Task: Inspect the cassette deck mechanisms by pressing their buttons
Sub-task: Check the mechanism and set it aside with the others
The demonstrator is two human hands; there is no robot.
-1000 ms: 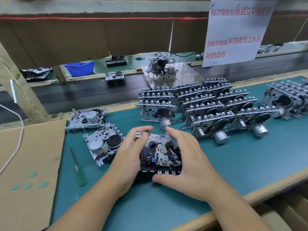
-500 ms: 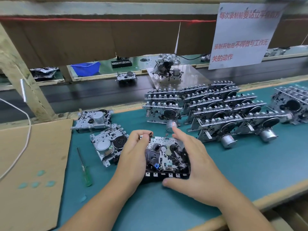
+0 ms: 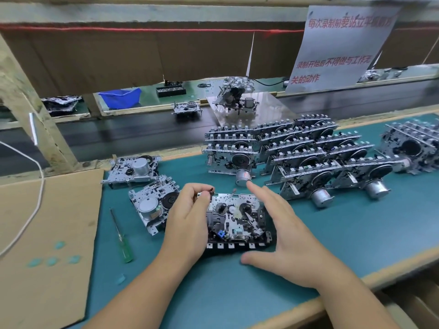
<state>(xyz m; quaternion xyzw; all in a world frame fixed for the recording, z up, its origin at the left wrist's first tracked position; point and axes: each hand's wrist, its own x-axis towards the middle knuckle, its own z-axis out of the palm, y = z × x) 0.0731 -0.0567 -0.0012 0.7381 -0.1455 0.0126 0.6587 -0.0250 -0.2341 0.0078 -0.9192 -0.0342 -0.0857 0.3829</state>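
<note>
Cassette deck mechanism (image 3: 237,222) lies on the teal mat; my left hand (image 3: 190,224) pinches its far-left corner; my right hand (image 3: 285,231) hovers, fingers spread; a loose pinch could let it skid under button pressure.

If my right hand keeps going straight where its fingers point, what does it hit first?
Probably the silver motor under the nearest stacked cassette mechanism; the right hand has its index fingertip just short of it, though depth is unclear.
</note>
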